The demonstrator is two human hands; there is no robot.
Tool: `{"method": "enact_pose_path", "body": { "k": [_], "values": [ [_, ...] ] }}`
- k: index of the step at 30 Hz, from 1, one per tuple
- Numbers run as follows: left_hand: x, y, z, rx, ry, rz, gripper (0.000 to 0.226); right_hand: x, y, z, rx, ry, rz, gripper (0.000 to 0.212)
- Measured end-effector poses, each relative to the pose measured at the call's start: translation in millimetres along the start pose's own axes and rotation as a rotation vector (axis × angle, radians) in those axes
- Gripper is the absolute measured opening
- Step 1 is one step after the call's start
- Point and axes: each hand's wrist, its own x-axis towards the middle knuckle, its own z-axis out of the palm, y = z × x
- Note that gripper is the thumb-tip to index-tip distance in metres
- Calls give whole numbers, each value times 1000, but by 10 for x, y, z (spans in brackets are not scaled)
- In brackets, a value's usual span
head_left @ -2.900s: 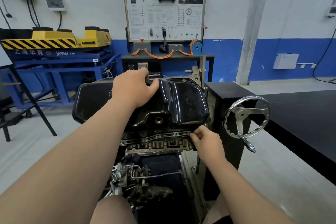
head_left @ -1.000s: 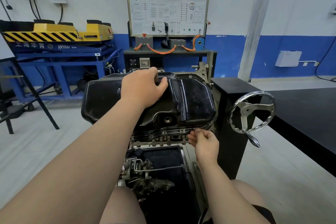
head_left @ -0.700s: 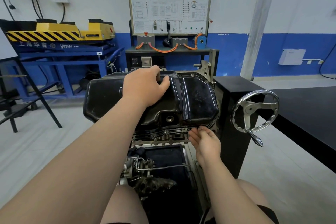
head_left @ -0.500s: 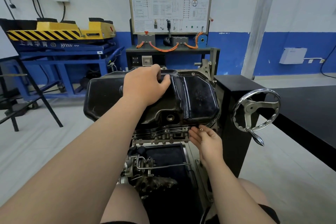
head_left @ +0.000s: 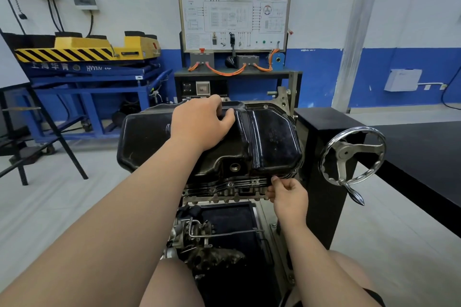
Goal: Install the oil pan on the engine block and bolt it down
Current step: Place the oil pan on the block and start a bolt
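Observation:
The black oil pan (head_left: 272,142) lies on the upturned engine block (head_left: 224,192), which is mounted on a stand. My left hand (head_left: 199,127) rests on top of the pan, fingers curled over its upper ridge and thumb spread, holding it down. My right hand (head_left: 289,197) is at the pan's near right flange corner, where thumb and fingertips pinch a small bolt that they mostly hide. Two bolt heads (head_left: 254,181) show along the near flange. The drain hole (head_left: 234,166) is open.
A chrome handwheel (head_left: 353,154) juts from the black stand column (head_left: 321,132) just right of my right hand. A black table (head_left: 424,152) runs along the right. Behind stand a wiring training board (head_left: 234,7) and a blue lift table (head_left: 87,77). Engine parts (head_left: 199,232) hang below.
My right hand lay palm-up with a small bolt on it half a second ago; now its fingers have closed and pinch at the flange corner. The left hand has stayed on the pan.

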Motion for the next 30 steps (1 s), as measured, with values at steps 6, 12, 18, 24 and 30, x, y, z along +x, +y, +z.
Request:
{"method": "enact_pose_path", "body": {
  "k": [6,12,18,24,30],
  "values": [
    [23,-12,8,-12,-20,-7,31,19,-67,-5,252,-101,170,8],
    [30,-26,1,-13,-23,-12,33,23,-45,-35,171,-145,105,12],
    [34,-6,-12,-4,-33,3,37,63,13,-75,-257,-26,-118,20],
    [26,-8,2,-13,-13,5,32,52,36,-16,-131,-24,8,15],
    [15,-13,-1,-12,-3,3,30,46,-2,-6,78,-109,74,9]
  ]
}}
